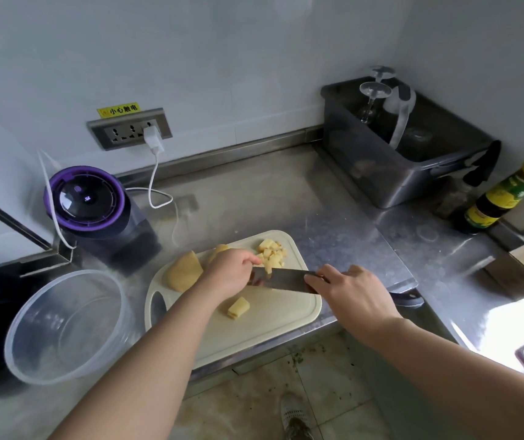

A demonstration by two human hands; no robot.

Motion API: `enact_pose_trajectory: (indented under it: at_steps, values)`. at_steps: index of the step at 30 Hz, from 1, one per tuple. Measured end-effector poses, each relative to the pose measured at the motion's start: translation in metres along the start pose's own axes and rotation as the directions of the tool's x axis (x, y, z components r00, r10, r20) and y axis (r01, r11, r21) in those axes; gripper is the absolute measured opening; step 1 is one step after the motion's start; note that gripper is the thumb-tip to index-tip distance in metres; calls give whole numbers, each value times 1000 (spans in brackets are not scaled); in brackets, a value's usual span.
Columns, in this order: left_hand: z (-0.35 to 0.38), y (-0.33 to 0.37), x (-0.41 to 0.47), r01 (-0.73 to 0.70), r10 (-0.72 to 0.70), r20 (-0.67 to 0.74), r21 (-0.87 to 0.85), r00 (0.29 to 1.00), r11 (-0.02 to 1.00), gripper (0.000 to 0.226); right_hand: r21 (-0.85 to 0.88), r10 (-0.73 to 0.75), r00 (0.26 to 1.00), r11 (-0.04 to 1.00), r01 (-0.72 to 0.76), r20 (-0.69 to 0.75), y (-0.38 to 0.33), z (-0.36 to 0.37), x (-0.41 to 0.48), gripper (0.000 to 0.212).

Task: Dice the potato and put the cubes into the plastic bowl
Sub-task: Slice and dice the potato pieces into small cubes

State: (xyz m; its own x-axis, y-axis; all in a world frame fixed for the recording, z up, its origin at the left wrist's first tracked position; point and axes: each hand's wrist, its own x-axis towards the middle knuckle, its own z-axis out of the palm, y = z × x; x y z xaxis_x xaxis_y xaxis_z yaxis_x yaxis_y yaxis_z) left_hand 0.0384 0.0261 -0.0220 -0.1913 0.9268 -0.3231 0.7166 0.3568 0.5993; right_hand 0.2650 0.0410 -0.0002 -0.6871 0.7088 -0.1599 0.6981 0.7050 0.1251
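Observation:
A cream cutting board (263, 331) lies on the steel counter. Potato cubes (271, 253) are heaped at its far right corner. A large peeled potato piece (183, 270) sits at its left end, and a sliced chunk (238, 308) lies near the middle. My right hand (351, 295) grips the handle of a cleaver (281, 278), whose blade lies flat over the board. My left hand (230, 273) is at the blade's left end, fingers curled against it beside the cubes. Whether it holds anything is hidden. The clear plastic bowl (32, 338) stands left of the board.
A purple-lidded appliance (87, 201) stands behind the bowl, with a white charger cable (155, 173) running to the wall socket. A dark bin (390, 160) with upturned glasses stands at the back right. Sauce bottles (498, 198) stand beside it. The counter's front edge runs just below the board.

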Motion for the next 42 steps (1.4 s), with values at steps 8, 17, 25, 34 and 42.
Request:
enact_pose_trajectory:
  at_steps: [8, 17, 25, 34, 42]
  values:
    - [9, -12, 3, -82, 85, 29, -81, 996, 993, 42, -3, -37, 999, 999, 37, 19, 1, -7, 6, 54]
    - [15, -14, 6, -172, 175, 71, -48, 982, 984, 44, -132, -70, 992, 990, 55, -107, 10, 5, 6, 50]
    - [8, -13, 11, -116, 114, -75, -29, 991, 993, 39, 22, -34, 998, 999, 35, -48, 11, -2, 1, 50]
    - [10, -39, -43, 133, -180, -252, -190, 951, 973, 24, 377, 73, 988, 918, -120, 137, -22, 4, -3, 18]
    - [56, -46, -51, 218, -190, -161, 175, 968, 960, 37, 359, 74, 960, 917, -172, 271, -53, 19, 1, 37]
